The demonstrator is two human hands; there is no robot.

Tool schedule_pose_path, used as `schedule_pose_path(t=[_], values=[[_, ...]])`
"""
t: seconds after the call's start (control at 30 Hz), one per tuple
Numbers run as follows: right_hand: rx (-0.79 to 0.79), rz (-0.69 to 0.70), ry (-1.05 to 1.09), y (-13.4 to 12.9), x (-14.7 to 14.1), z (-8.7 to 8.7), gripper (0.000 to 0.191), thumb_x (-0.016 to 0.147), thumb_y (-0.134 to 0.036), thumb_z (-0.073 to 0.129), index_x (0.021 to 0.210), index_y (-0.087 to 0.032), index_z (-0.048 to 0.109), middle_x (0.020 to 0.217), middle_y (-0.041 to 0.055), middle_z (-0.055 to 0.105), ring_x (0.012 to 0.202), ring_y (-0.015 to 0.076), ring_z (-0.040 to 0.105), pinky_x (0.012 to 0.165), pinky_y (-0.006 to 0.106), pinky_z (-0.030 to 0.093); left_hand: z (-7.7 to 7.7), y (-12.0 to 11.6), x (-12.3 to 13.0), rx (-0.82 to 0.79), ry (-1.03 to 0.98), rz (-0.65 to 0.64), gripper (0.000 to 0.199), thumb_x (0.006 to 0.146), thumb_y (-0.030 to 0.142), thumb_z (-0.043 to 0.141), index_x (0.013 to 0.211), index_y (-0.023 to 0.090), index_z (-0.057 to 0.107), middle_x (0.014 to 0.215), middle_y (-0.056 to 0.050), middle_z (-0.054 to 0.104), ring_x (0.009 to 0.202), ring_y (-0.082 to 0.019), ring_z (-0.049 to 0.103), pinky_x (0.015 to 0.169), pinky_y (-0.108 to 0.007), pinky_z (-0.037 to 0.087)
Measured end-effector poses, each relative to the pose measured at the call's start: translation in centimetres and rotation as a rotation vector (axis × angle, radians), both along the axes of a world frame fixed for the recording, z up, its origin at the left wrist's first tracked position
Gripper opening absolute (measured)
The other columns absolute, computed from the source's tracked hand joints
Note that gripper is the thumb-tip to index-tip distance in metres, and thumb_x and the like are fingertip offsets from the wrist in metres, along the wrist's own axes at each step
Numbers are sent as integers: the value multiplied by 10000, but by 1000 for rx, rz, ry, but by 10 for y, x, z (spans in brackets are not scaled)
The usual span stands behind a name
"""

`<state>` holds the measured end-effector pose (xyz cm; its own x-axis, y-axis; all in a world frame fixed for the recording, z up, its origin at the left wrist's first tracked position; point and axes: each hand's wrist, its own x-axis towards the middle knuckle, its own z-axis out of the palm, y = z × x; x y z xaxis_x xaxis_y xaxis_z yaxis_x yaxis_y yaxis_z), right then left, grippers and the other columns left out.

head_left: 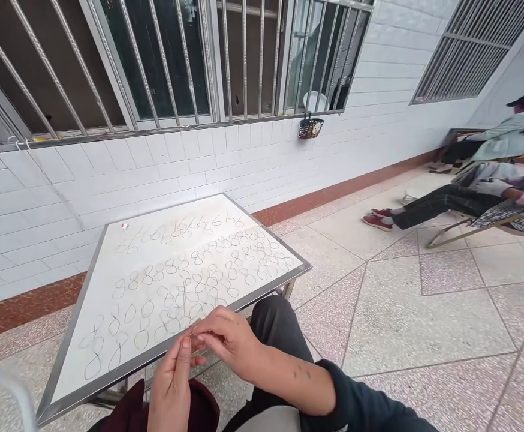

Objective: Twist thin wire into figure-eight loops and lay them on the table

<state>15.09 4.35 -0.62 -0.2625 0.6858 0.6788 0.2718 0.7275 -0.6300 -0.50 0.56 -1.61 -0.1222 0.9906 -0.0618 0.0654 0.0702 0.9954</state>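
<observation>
My left hand (175, 378) is closed in a pinch at the near edge of a white table (154, 240). Touching its fingertips, my right hand (226, 336) is also pinched, coming in from the right. Whatever lies between the fingertips is very thin and too small to name. Beyond my hands, rows of thin dark figure-eight loops (185, 267) cover the tabletop. Some loops in the back row (181, 227) look reddish. Whether these are drawn lines or thin strands, I cannot tell. A small white and red object (124, 227) sits at the table's far left corner.
A white tiled wall (253, 156) with barred windows (163, 60) stands behind the table, and a small black basket (310, 127) hangs there. To the right, people sit on chairs, one in red shoes (379, 220). A pale curved bar (8, 384) is at lower left.
</observation>
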Motion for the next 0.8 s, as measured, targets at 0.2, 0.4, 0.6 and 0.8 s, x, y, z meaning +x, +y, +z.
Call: schedule_pose_path(t=[0.2, 0.4, 0.6, 0.8], values=[[-91, -5, 48, -10, 5, -10, 121, 932, -209, 561, 980, -221, 671, 807, 25, 686, 788, 148, 623, 733, 272, 524, -4, -7, 15, 48, -136, 27, 438, 856, 462, 629, 1241, 254, 645, 1279, -62, 643, 1082, -230, 625, 911, -322, 507], [-298, 42, 247, -12, 7, -20, 95, 903, -252, 606, 941, -237, 691, 822, 27, 649, 728, 142, 601, 650, 273, 508, -5, -11, 32, 87, -367, 142, 371, 756, 340, 767, 1107, 233, 712, 1130, -60, 704, 1059, -201, 622, 958, -342, 471], [-358, 30, 287, -10, 8, -26, 69, 881, -274, 634, 907, -239, 686, 785, 19, 625, 714, 141, 590, 611, 264, 502, -4, -13, 29, 92, -326, 84, 298, 864, 361, 651, 1119, 226, 725, 960, -52, 710, 861, -154, 597, 850, -305, 476], [-383, 36, 302, -9, 9, -27, 66, 878, -283, 634, 877, -230, 673, 779, 16, 625, 701, 136, 585, 604, 259, 497, -6, -11, 29, 101, -329, 81, 298, 878, 350, 633, 1133, 220, 719, 891, -48, 687, 853, -162, 583, 860, -318, 458]])
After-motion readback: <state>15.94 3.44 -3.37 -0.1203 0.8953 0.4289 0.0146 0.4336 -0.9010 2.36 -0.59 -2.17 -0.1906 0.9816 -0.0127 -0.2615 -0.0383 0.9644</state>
